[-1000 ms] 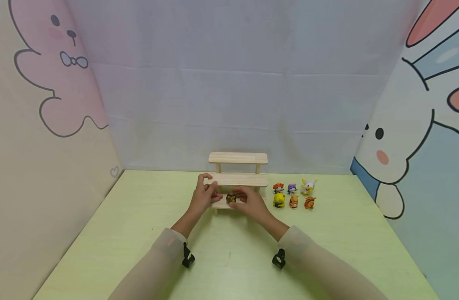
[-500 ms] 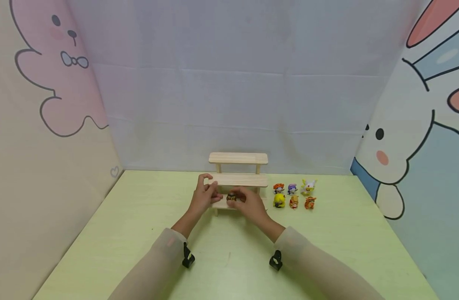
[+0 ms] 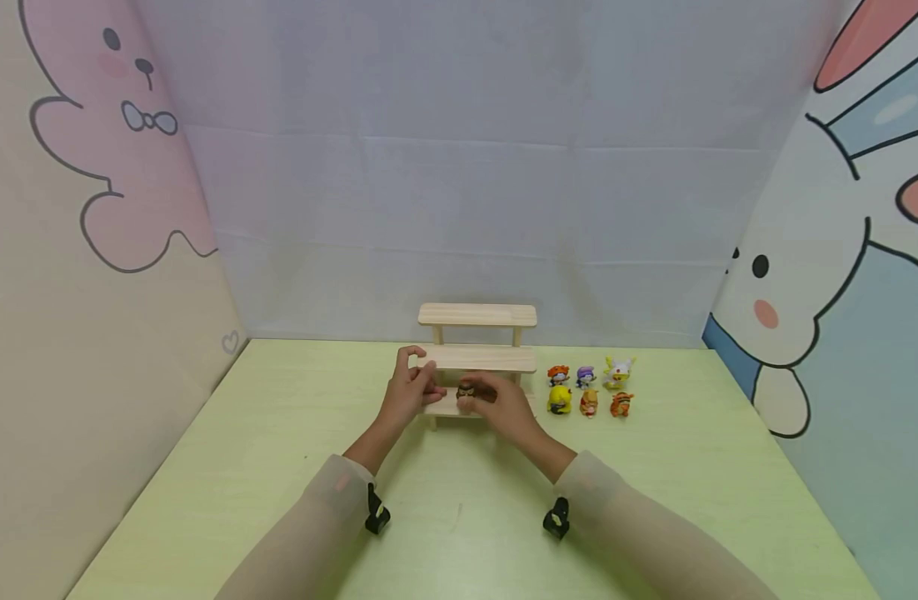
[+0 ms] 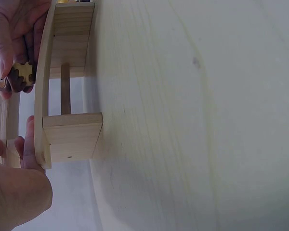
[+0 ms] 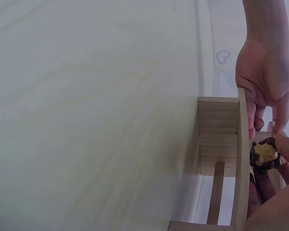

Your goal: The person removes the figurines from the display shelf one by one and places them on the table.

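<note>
A three-tier wooden display shelf (image 3: 477,359) stands near the back of the table. At its left end my left hand (image 3: 405,395) holds the frame, a finger hooked by the middle tier and other fingers at the lowest tier. My right hand (image 3: 506,407) pinches a small dark brown figurine (image 3: 466,390) between thumb and fingers, at the lowest tier. The figurine's yellowish underside (image 5: 266,154) faces the right wrist camera, and it appears tilted just off the board. Part of the figurine is hidden by the fingers.
Right of the shelf stand several small figurines in two rows: an orange-haired one (image 3: 558,376), a purple-capped one (image 3: 586,377), a white-and-yellow one (image 3: 618,373), a yellow one (image 3: 560,400), an orange-yellow one (image 3: 589,403) and a striped orange one (image 3: 621,405). A pale curtain hangs behind.
My right hand and the brown figurine have shifted only slightly, a little to the right and back along the lowest tier. My left hand stays at the shelf's left end.
</note>
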Demonstrator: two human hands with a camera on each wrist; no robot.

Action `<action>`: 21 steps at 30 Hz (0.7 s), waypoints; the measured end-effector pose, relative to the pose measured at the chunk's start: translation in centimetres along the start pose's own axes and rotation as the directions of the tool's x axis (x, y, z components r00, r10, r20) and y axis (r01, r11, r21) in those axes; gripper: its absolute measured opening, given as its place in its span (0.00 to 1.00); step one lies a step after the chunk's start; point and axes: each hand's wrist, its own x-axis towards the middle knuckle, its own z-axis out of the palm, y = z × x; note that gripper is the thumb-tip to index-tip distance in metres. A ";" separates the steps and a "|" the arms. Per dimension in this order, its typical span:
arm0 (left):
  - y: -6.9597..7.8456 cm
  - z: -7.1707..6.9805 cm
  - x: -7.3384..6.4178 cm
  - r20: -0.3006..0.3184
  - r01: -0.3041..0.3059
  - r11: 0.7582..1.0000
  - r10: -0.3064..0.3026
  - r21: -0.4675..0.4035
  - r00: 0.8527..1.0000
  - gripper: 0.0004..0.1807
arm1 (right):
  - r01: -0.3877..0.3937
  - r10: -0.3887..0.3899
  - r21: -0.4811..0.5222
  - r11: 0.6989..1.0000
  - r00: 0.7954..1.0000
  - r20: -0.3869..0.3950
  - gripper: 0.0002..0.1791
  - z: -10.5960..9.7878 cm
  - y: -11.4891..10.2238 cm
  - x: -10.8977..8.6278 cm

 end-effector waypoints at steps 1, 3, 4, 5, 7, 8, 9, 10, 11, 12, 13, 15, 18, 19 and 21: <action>0.0 0.0 0.0 0.000 0.000 1.000 0.000 0.003 1.000 0.15 | -0.005 0.005 0.006 1.000 1.000 0.000 0.19 0.0 0.0 0.0; 0.1 0.0 0.0 0.003 0.000 1.000 0.000 0.001 1.000 0.16 | -0.016 0.016 0.015 1.000 1.000 -0.002 0.19 -0.1 -0.1 0.0; 0.1 0.0 0.0 0.003 0.001 1.000 -0.001 -0.001 1.000 0.16 | -0.018 0.018 0.020 1.000 1.000 0.001 0.20 -0.2 -0.1 0.0; 0.1 0.0 -0.1 0.004 0.003 1.000 -0.003 -0.002 1.000 0.16 | -0.018 0.018 0.022 1.000 1.000 0.003 0.20 -0.3 -0.1 0.0; 0.1 0.0 -0.1 0.004 0.003 1.000 -0.003 -0.003 1.000 0.17 | -0.020 0.019 0.025 0.999 1.000 0.007 0.20 -0.4 -0.1 -0.1; 0.1 0.0 -0.1 0.005 0.003 1.000 -0.003 -0.004 1.000 0.17 | -0.024 0.023 0.029 0.999 1.000 0.009 0.20 -0.5 -0.1 -0.1; 0.1 0.0 0.0 0.004 0.005 1.000 -0.005 -0.002 1.000 0.17 | -0.025 0.025 0.032 0.999 1.000 0.012 0.20 -0.6 -0.1 -0.1; 0.1 0.0 0.0 0.003 0.008 1.000 -0.008 0.000 1.000 0.17 | -0.029 0.029 0.036 0.999 0.999 0.015 0.20 -0.7 -0.1 -0.1; 0.1 0.0 0.0 0.004 0.009 1.000 -0.009 0.000 1.000 0.18 | -0.028 0.027 0.037 0.999 1.000 0.015 0.19 -0.7 -0.1 -0.1; 0.0 0.0 0.0 0.006 0.010 1.000 -0.010 -0.003 1.000 0.18 | -0.033 0.032 0.041 0.999 0.999 0.017 0.19 -0.8 -0.1 -0.2; 0.0 -0.1 0.1 0.008 0.012 1.000 -0.012 -0.007 1.000 0.19 | -0.032 0.031 0.042 0.999 0.999 0.018 0.19 -0.9 -0.1 -0.2; 0.4 -0.1 0.0 0.021 0.022 1.000 -0.022 -0.012 1.000 0.19 | -0.031 0.031 0.046 0.998 0.999 0.018 0.19 -1.1 -0.1 -0.3; 1.2 -0.2 -0.4 0.043 0.027 0.999 -0.026 -0.020 0.999 0.19 | -0.027 0.026 0.051 0.998 1.000 0.014 0.19 -1.3 0.1 -0.3; 1.3 -0.2 -0.4 0.045 0.029 0.999 -0.028 -0.022 0.999 0.19 | -0.023 0.022 0.049 0.999 1.000 0.010 0.19 -1.4 0.2 -0.4; 1.4 -0.1 -0.5 0.042 0.022 1.000 -0.021 -0.022 0.999 0.19 | -0.017 0.017 0.045 0.999 1.000 0.003 0.20 -1.5 0.3 -0.5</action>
